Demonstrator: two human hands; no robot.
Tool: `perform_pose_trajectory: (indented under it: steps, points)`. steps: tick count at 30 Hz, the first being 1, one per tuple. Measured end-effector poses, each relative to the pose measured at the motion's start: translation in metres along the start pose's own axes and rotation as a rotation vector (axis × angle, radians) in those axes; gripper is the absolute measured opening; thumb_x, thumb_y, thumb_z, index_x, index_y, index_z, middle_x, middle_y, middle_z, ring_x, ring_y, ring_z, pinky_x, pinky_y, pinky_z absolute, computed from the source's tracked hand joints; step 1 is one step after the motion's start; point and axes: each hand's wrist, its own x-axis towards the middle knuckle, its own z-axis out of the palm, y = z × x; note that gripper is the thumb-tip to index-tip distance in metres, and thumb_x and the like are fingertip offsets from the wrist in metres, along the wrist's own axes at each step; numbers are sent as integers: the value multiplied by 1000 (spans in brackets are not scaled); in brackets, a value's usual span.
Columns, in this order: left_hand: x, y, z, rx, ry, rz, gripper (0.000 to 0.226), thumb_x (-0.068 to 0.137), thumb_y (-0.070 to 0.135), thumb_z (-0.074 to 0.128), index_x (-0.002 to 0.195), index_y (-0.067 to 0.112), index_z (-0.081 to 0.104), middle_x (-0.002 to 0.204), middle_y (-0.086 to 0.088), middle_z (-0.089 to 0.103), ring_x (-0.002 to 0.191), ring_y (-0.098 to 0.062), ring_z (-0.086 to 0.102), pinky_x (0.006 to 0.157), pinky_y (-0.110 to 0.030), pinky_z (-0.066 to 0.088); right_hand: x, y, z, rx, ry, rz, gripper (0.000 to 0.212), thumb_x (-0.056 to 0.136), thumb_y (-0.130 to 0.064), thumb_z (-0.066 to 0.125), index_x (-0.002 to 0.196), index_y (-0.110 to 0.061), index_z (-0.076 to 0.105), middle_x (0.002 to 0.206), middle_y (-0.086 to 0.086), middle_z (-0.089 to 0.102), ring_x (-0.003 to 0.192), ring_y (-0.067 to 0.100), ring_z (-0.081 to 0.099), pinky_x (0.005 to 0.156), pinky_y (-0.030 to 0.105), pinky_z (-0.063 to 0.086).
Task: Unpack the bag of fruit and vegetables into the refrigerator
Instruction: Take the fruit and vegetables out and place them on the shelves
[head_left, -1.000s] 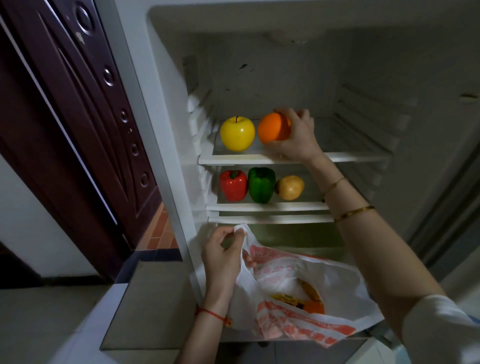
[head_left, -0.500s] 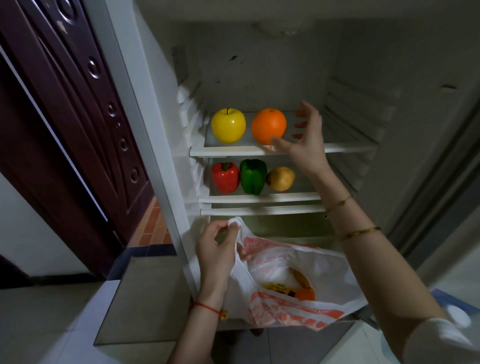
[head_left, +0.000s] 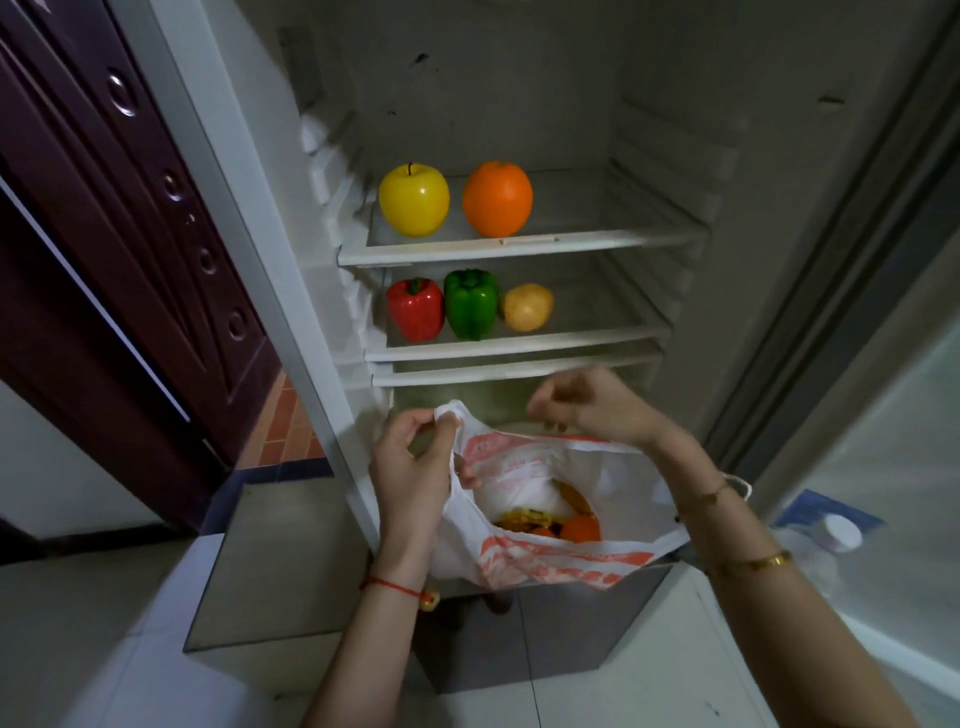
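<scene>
- The bag (head_left: 545, 561) is thin white plastic with orange-red print, crumpled, its mouth gaping upward; it hangs low before the open fridge (head_left: 675, 130), below the shelves.
- The left hand (head_left: 410, 462) pinches the bag's left handle, thumb and fingers curled round the bunched plastic.
- The right hand (head_left: 587, 405) hovers over the bag's back rim with fingers loosely curled; it seems to hold nothing, though its fingertips are blurred and whether they touch the plastic I cannot tell.
- Inside the bag sit something round and orange (head_left: 582, 529) and yellowish pieces (head_left: 524, 517) beside it; folds of plastic hide most of them, so what they are is hard to make out.
- On the upper shelf (head_left: 597, 241) a glossy yellow apple (head_left: 414, 199) stands left of an orange (head_left: 497, 198), near but apart.
- On the lower shelf (head_left: 597, 338) a red pepper (head_left: 415, 309) and a green pepper (head_left: 470, 303) stand upright, touching, with a potato (head_left: 527, 306) just beside the green one.
- The space under the shelves is dim and partly covered by the hands and bag.
- A dark red door (head_left: 130, 234) stands at the left, cut off by the frame edge.
- Both wrists wear bands: a red cord (head_left: 392, 584) on the left, gold bangles (head_left: 753, 561) on the right.
</scene>
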Motion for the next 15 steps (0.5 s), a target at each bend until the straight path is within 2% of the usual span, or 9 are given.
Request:
perform_pose_trajectory:
  steps: [1,4,6,7,8,10,12,15]
  points:
    - [-3,-1,-1,25,-16,13,10,83,33,74,86,24,71,79,-12,68,67,-32,62,64,-52,60,-6,10,9,-71,-86,62,13,89,-16,69,90,-5,75,83,11,75,71,14,70,69,22,57]
    - [-13,-4,-3,35,-30,34,5,89,24,72,84,24,70,73,-12,65,62,-31,61,57,-43,58,-13,53,35,-289,-321,279,14,92,-19,62,97,-13,75,94,5,75,82,16,73,72,21,58]
    - [-18,-5,-3,67,-60,28,3,89,25,72,86,25,71,72,-11,65,65,-30,61,60,-46,60,-14,85,53,-525,-449,384,20,94,-25,57,103,-15,72,112,8,71,100,20,70,83,25,57]
    - [-22,-4,-1,54,-67,14,4,90,21,72,87,22,71,70,-11,64,59,-26,61,55,-41,59,-14,99,61,-634,-483,416,28,94,-27,56,114,-13,69,127,11,64,113,23,64,93,28,53]
    - [-26,-3,0,37,-75,-2,4,91,15,70,88,16,69,64,-13,62,50,-20,59,46,-32,54,-16,117,71,-693,-479,431,38,93,-28,56,126,-11,62,141,12,53,125,26,55,101,30,48]
    - [-35,0,2,11,-97,-40,4,93,8,67,91,4,66,53,-13,56,34,-14,49,37,-20,42,-23,144,85,-763,-464,416,51,90,-27,59,137,-9,51,153,15,37,140,29,37,111,33,36]
    - [-41,0,4,-9,-117,-42,6,93,6,66,91,0,65,50,-14,53,29,-10,44,34,-17,37,-30,167,100,-816,-413,328,52,88,-38,59,134,-15,52,151,20,36,146,34,24,118,39,28]
    - [-44,-1,4,-24,-126,-50,6,93,6,66,90,1,66,52,-13,55,28,-10,42,33,-15,33,-40,182,116,-957,-407,207,52,91,-39,54,140,-23,45,140,17,44,142,42,28,118,52,25]
